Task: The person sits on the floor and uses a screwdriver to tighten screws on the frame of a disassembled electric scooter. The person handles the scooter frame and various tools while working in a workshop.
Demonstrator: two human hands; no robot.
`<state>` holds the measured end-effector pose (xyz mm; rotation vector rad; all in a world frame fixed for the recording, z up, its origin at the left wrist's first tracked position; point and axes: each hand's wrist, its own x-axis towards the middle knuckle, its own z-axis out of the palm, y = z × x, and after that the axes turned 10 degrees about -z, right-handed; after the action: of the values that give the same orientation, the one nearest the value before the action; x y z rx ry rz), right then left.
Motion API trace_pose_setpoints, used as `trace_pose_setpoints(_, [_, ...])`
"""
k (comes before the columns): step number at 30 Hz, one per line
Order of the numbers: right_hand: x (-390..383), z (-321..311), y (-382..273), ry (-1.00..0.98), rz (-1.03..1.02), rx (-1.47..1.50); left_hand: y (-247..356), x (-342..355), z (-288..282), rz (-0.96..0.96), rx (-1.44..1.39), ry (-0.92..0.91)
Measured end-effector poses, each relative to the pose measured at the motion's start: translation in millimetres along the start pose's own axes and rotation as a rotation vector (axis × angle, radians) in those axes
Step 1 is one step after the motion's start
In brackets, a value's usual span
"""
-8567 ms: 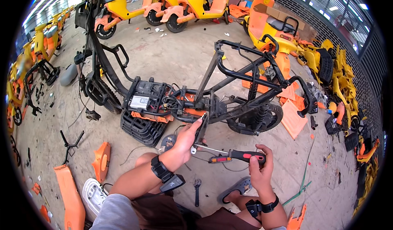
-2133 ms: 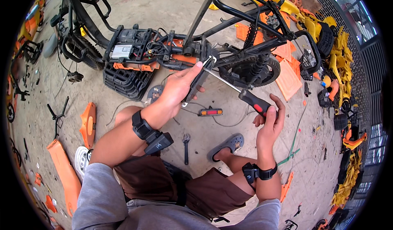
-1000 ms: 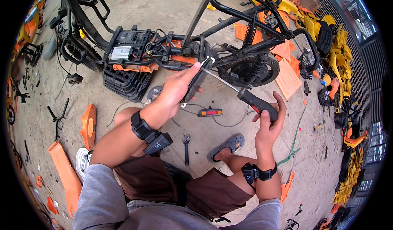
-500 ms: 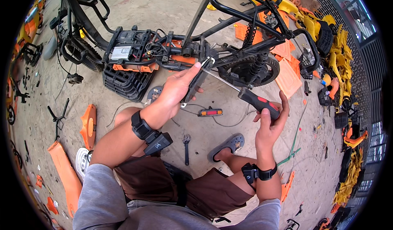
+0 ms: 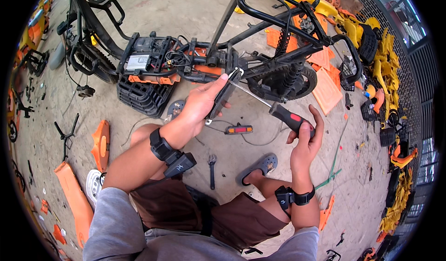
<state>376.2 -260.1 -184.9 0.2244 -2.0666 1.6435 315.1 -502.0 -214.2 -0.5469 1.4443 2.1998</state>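
My left hand (image 5: 200,104) is closed around a long dark part (image 5: 226,92) with a light metal bracket at each end, holding it tilted in front of the bike frame. The thumb lies along its upper end. In my right hand (image 5: 305,142) is a screwdriver (image 5: 284,114) with a black and red handle, gripped at the handle's butt by thumb and fingertips, forefinger raised. Its shaft slants up and left, the tip at the upper end of the dark part; exactly what it touches is too small to tell.
Beyond my hands stands a stripped black scooter frame (image 5: 223,42) with a rear wheel (image 5: 290,82). On the floor lie an adjustable wrench (image 5: 212,171), a wired tail light (image 5: 239,129) and orange panels (image 5: 74,198). Yellow parts (image 5: 388,66) are heaped along the right wall.
The screwdriver's handle has turned a little in my right fingers, and that hand's grip has shifted slightly. My left hand and the dark part stay nearly where they were.
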Motion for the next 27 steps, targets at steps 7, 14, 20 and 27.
trace_pose_setpoints(7, [0.1,5.0,1.8,0.048,-0.012,0.136,-0.8,-0.4,0.1,-0.003,0.005,0.004])
trace_pose_setpoints(14, [0.9,1.2,2.3,0.016,-0.054,-0.085,1.4,-3.3,3.1,-0.023,0.018,0.005])
trace_pose_setpoints(20, [1.3,7.5,2.4,0.045,-0.136,-0.008,-0.5,-1.7,0.9,-0.009,0.002,-0.004])
trace_pose_setpoints(27, [-1.5,0.2,4.6,-0.001,-0.109,-0.067,1.4,-2.5,1.7,-0.005,-0.003,-0.003])
